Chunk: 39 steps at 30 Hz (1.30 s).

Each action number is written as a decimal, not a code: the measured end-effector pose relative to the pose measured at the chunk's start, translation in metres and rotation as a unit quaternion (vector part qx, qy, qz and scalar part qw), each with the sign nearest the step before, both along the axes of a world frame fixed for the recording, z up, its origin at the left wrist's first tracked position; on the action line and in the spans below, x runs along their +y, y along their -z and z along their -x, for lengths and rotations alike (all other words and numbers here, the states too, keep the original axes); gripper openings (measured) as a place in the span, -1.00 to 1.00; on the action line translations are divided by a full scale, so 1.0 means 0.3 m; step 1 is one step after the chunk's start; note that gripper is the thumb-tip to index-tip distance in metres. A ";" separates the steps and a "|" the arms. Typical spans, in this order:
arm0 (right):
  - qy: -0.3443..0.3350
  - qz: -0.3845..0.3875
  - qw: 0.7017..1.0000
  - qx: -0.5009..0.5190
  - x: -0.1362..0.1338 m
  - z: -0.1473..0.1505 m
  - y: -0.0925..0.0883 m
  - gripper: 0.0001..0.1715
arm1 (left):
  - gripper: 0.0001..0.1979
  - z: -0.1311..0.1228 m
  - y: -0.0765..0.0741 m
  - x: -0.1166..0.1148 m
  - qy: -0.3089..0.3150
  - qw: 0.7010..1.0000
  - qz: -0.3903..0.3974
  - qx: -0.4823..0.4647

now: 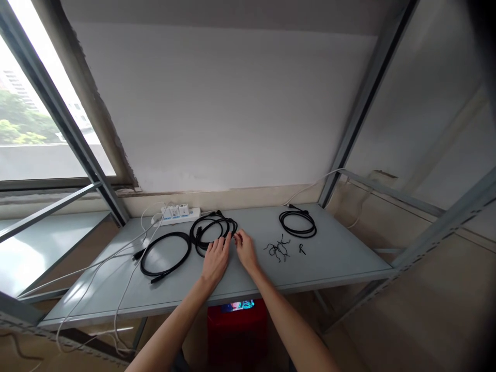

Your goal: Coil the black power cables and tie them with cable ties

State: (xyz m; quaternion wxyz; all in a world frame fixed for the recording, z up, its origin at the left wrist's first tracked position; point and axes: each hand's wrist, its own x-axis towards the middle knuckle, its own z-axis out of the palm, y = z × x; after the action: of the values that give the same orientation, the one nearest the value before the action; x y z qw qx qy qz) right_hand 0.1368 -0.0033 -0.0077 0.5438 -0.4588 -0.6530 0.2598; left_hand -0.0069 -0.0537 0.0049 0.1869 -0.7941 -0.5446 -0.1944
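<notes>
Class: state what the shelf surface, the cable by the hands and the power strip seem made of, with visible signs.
Shelf surface: probably painted metal, pale grey, faint sheen. Cable: likely matte black flexible plastic sheath, loosely coiled. Power strip: apparently rigid, smooth white plastic.

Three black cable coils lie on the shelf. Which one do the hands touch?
The middle coil, nearest the white power strip. The left hand and right hand rest at its right edge; the left coil and right coil lie untouched.

Viewpoint: taken from head height, above the front edge of the shelf (pixel 341 253).
Direction: faced forward and down, toward the wall (pixel 232 103) behind.
Nearness: shelf kept within arm's reach.
Framing: both side edges are included.
</notes>
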 end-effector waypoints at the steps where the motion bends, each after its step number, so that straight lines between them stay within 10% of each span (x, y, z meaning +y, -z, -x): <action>1: 0.001 -0.001 1.000 -0.001 0.000 0.000 -0.001 -0.69 | -0.38 -0.003 -0.002 0.003 -0.003 1.000 0.003 0.001; 39: 0.021 0.055 0.996 -0.060 0.036 0.004 0.024 -0.87 | -0.53 -0.013 -0.045 0.060 -0.043 0.973 0.208 -0.086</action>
State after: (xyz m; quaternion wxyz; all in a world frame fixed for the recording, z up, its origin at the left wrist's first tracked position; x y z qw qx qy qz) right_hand 0.1356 0.0073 -0.0149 0.4830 -0.5164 -0.6592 0.2559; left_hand -0.0029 -0.0355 0.0183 -0.0214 -0.7717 -0.6209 -0.1358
